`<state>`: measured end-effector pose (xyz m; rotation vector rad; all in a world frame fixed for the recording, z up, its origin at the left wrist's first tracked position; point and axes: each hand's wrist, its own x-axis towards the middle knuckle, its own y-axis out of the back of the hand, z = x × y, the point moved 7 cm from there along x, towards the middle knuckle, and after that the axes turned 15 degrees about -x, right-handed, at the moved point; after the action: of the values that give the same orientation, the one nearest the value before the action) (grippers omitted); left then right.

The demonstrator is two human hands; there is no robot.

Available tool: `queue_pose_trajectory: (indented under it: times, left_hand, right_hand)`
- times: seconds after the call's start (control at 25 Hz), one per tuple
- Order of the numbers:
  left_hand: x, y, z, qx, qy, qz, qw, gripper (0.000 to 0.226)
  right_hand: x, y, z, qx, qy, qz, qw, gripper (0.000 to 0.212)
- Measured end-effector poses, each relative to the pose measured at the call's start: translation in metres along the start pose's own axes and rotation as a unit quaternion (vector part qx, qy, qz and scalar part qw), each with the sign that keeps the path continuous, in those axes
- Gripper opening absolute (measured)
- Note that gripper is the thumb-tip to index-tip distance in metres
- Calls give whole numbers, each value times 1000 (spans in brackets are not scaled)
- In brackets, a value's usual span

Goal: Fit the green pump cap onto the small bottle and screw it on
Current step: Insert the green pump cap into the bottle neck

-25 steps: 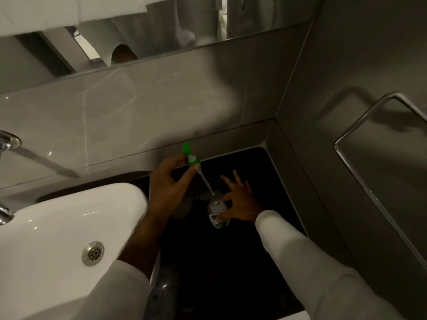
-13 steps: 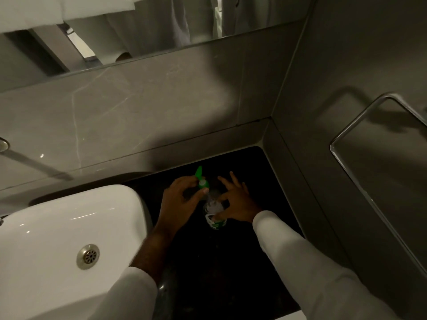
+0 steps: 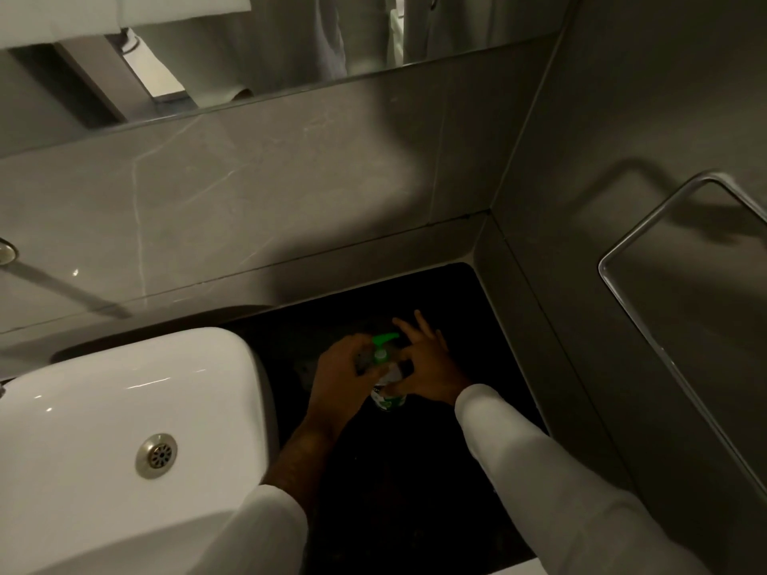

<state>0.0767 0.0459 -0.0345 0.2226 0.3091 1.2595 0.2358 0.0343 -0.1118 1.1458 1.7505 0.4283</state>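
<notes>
The small bottle [image 3: 388, 398] with a green and white label stands upright on the black countertop [image 3: 415, 471]. The green pump cap [image 3: 382, 345] sits on top of the bottle's neck, its spout pointing right. My left hand [image 3: 344, 377] grips the collar of the pump cap from the left. My right hand [image 3: 427, 367] holds the bottle's upper body with thumb and forefinger, its other fingers spread upward. The bottle's neck and the dip tube are hidden by my fingers.
A white washbasin [image 3: 124, 429] with a metal drain [image 3: 157, 455] lies left of the counter. Grey tiled walls meet in a corner behind and right. A chrome rail [image 3: 647, 325] hangs on the right wall. A mirror [image 3: 249, 47] runs above.
My left hand has lowered the pump cap, sliding its tube down into the bottle until the cap rests on the neck. The spout has turned to the right. My right hand stays on the bottle.
</notes>
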Motion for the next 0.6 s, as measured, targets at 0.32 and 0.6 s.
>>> queue_pose_trajectory:
  times: [0.32,0.6]
  left_hand:
    - [-13,-5,-8,-110,28,-4,993,42]
    - [-9,-16,-28,-210,93,-47,972,31]
  right_hand:
    - [-1,-2,4,-24,20,0,1000,83]
    - [-6,0,6,12,7,1,1000,92]
